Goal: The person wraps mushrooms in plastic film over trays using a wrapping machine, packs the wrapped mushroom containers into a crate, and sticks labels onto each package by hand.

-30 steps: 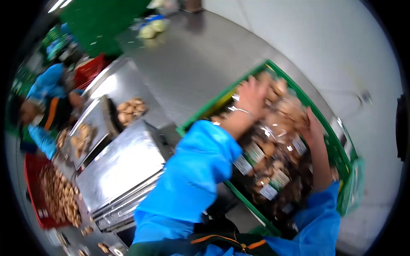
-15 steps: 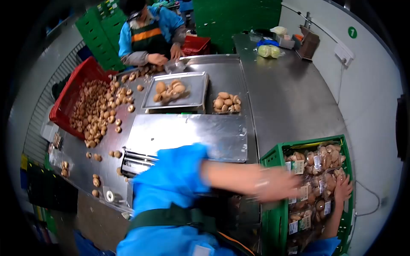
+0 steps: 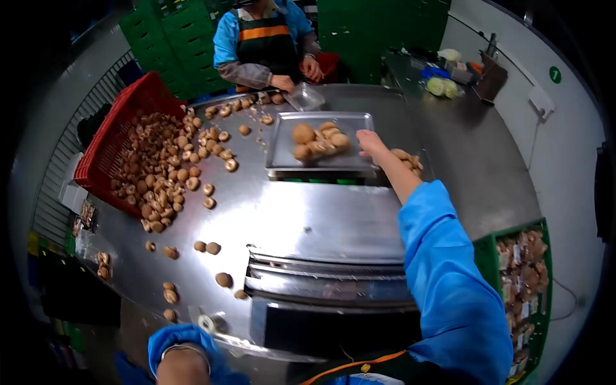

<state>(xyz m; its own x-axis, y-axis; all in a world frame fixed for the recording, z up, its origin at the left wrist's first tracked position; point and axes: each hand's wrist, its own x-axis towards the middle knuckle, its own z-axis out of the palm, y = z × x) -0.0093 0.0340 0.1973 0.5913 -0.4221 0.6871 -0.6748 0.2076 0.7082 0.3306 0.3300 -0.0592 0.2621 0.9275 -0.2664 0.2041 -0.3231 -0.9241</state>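
Observation:
My right hand [image 3: 371, 144] is stretched over the right edge of a metal tray [image 3: 276, 151], fingers loosely bent and pointing left, holding nothing that I can see. Just left of it, on the tray, lies a pack of brown mushrooms [image 3: 321, 141] in clear plastic. A second group of mushrooms [image 3: 410, 162] sits to the right of the tray, partly behind my forearm. My left hand [image 3: 183, 371] is low at the bottom edge, cut off by the frame, so its fingers are hidden. A tape roll [image 3: 206, 324] lies near it.
A red crate [image 3: 106, 151] spills loose mushrooms [image 3: 160, 173] over the steel table [image 3: 244, 205]. Across it, a co-worker's hands are by a clear plastic tray [image 3: 307, 97]. A wrapping machine [image 3: 327, 282] stands in front of me. At right, a green crate [image 3: 487, 263] holds packed mushrooms.
My right hand has left the packs in the green crate and reached the metal tray. My left hand has swung from the crate to the bottom left. The view has turned left.

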